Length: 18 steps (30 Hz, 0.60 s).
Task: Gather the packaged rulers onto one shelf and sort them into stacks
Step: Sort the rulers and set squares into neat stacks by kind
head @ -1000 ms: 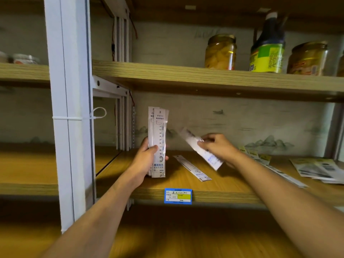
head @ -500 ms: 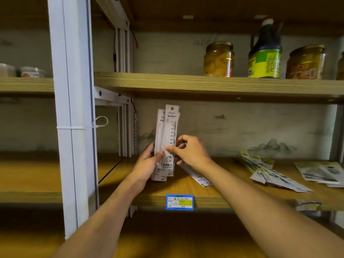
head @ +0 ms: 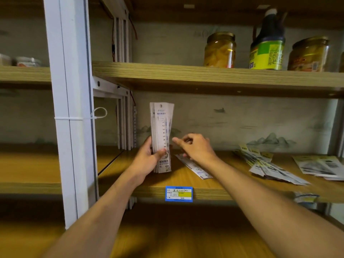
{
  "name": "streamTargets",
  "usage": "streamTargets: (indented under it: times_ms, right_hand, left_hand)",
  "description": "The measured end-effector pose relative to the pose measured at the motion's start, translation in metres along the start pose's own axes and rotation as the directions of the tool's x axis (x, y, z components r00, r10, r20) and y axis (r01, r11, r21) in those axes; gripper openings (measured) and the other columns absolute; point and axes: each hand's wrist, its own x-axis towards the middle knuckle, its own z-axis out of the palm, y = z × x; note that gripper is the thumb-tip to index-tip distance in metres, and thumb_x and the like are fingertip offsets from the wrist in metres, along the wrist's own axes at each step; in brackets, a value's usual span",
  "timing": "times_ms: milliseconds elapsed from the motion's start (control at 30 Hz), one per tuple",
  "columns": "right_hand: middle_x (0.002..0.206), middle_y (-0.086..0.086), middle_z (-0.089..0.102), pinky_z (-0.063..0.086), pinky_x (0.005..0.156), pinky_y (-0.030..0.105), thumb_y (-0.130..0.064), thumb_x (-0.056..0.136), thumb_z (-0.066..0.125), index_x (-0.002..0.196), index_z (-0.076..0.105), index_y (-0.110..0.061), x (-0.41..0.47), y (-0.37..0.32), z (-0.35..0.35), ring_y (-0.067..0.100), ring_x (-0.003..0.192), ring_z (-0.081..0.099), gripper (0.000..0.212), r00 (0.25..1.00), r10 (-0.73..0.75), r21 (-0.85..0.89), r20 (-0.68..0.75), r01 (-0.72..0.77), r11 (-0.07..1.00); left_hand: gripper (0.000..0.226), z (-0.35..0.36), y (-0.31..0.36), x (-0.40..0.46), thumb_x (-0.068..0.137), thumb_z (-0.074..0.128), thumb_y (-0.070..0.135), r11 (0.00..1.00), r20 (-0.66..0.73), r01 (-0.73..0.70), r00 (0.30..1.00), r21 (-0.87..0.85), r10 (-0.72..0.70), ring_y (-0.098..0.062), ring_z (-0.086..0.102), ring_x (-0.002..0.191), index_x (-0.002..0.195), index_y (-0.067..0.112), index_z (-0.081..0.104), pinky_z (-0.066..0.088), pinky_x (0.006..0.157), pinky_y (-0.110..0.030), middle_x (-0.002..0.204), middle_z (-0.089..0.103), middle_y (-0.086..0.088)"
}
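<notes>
Wooden shelving on white metal uprights fills your view, and on the middle shelf your left hand grips an upright bundle of packaged rulers, white sleeves with printed scales, its lower end standing on the board. Your right hand hovers just beside the bundle, fingers loosely curled and holding nothing, above a single packaged ruler lying flat. Farther right, a fanned pile of yellow-tagged ruler packs rests on the same shelf.
</notes>
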Motion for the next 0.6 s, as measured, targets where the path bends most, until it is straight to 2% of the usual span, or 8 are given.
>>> streamTargets:
  times_ms: [67,133,167,267,333,467,600]
  right_hand:
    - [0.108,0.002,0.067,0.051,0.078,0.029,-0.05,0.084,0.065,0.111,0.063,-0.017,0.007,0.015,-0.012,0.013,0.088,0.06,0.042,0.991,0.113,-0.237,0.069,-0.094,0.967]
    - [0.117,0.005,0.064,0.05,0.085,0.033,-0.047,0.082,0.069,0.118,0.062,-0.015,0.008,0.031,-0.021,0.018,0.1,0.059,0.049,0.942,0.273,-0.453,0.196,-0.16,0.877]
    - [0.118,0.005,0.065,0.05,0.089,0.033,-0.046,0.082,0.071,0.118,0.064,-0.013,0.008,0.036,-0.022,0.019,0.104,0.06,0.049,0.917,0.325,-0.504,0.232,-0.173,0.847]
    - [0.111,0.005,0.07,0.052,0.092,0.038,-0.039,0.081,0.073,0.105,0.072,-0.014,0.009,0.046,-0.021,0.019,0.1,0.063,0.034,0.933,0.306,-0.491,0.19,-0.179,0.853]
    - [0.108,0.004,0.071,0.053,0.091,0.038,-0.038,0.081,0.074,0.103,0.073,-0.016,0.01,0.046,-0.021,0.018,0.099,0.064,0.031,0.941,0.296,-0.474,0.166,-0.188,0.86]
    - [0.109,0.005,0.069,0.054,0.09,0.036,-0.046,0.081,0.072,0.111,0.068,-0.014,0.009,0.042,-0.024,0.018,0.097,0.065,0.044,0.913,0.339,-0.491,0.226,-0.194,0.849]
    - [0.114,0.01,0.067,0.052,0.095,0.039,-0.033,0.076,0.08,0.119,0.062,-0.007,0.018,0.039,-0.023,0.025,0.105,0.064,0.053,0.881,0.403,-0.548,0.248,-0.215,0.808]
  left_hand:
    - [0.06,-0.001,-0.002,0.003,0.095,0.054,0.01,1.0,-0.019,0.022,1.0,-0.023,-0.022,-0.019,0.055,0.122,0.146,0.035,0.033,0.041,0.105,-0.053,0.133,0.059,0.003]
    - [0.061,-0.001,-0.004,0.004,0.095,0.052,0.009,0.999,-0.015,0.023,1.0,-0.032,-0.023,-0.017,0.062,0.113,0.147,0.034,0.032,0.042,0.104,-0.055,0.127,0.064,0.003]
    - [0.061,-0.001,-0.004,0.005,0.095,0.052,0.008,0.999,-0.012,0.023,1.0,-0.033,-0.024,-0.015,0.065,0.109,0.147,0.033,0.032,0.043,0.104,-0.054,0.125,0.065,0.003]
    - [0.06,0.0,-0.004,0.005,0.095,0.053,0.009,0.999,-0.003,0.023,1.0,-0.036,-0.023,-0.014,0.067,0.105,0.147,0.031,0.032,0.044,0.103,-0.053,0.123,0.065,0.003]
    - [0.059,0.0,-0.003,0.005,0.096,0.052,0.009,0.999,0.004,0.022,1.0,-0.038,-0.022,-0.014,0.067,0.104,0.147,0.031,0.033,0.044,0.103,-0.053,0.122,0.066,0.004]
    - [0.059,0.001,-0.002,0.004,0.096,0.053,0.01,1.0,0.002,0.019,1.0,-0.021,-0.019,-0.014,0.066,0.106,0.146,0.033,0.033,0.043,0.104,-0.054,0.12,0.067,0.006]
    - [0.059,0.0,-0.003,0.005,0.096,0.053,0.012,1.0,0.002,0.028,1.0,0.006,-0.028,-0.015,0.061,0.114,0.147,0.034,0.032,0.04,0.106,-0.056,0.123,0.065,0.008]
